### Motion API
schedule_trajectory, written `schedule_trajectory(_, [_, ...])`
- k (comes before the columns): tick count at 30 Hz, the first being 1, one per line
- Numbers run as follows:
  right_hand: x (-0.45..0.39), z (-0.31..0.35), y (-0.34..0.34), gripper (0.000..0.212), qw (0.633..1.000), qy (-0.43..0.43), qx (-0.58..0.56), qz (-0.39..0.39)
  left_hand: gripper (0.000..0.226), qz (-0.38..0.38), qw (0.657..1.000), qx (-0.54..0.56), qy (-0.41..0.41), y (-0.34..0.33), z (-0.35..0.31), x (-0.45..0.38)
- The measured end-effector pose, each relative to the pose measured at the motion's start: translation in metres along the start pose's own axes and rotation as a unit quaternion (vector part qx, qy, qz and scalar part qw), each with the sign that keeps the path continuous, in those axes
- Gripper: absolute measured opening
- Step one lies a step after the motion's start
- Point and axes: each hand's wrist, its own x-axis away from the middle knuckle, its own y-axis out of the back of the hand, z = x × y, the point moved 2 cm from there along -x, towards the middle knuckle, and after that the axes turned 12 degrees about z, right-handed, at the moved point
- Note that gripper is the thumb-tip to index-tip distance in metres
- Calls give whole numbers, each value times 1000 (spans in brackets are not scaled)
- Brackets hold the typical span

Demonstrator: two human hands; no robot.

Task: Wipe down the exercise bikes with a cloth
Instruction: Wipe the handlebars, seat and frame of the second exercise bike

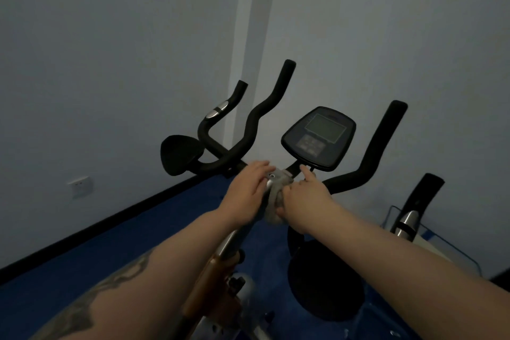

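Nearest, two bare forearms reach forward over the bike's lower frame; the left forearm carries a dark tattoo. Below them a silver and orange frame section [220, 262] slopes up toward the stem.

At the stem, the grey cloth [277, 196] is bunched around the silver post just under the handlebar junction. It lies between the two hands, touching both. The left hand [248, 188] rests on the left side of the post with fingers nearly straight, laid over the top beside a small silver bolt cap. The right hand [302, 196] grips the cloth from the right, fingers curled into the fabric, with the index finger raised toward the underside of the console.

Just beyond, the black handlebars [259, 116] rise in curved prongs either side of the console [318, 138], whose screen is unlit. A black pad [179, 153] sits at the left.

Further right, part of a second bike [414, 210] stands near the wall. Blue floor [116, 237] meets a dark skirting; a wall socket [80, 186] is mounted low on the left.
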Motion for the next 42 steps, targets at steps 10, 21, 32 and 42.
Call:
schedule_trajectory(10, [1, -5, 1, 39, 995, 34, -82, -38, 37, 2, 997, -81, -6, -14, 6, -3])
schedule_trajectory(21, [-19, -4, 19, 46, 988, 57, -127, 70, 37, 22, 996, -91, -13, -13, 13, -7])
schedule_trajectory(32, [-14, 2, 12, 37, 998, 42, -42, 22, 37, 26, 993, -111, -26, -12, 7, -3])
schedule_trajectory(42, [2, 2, -10, 45, 997, 9, -24, -72, 36, 35, 995, -96, -19, -10, 9, -6])
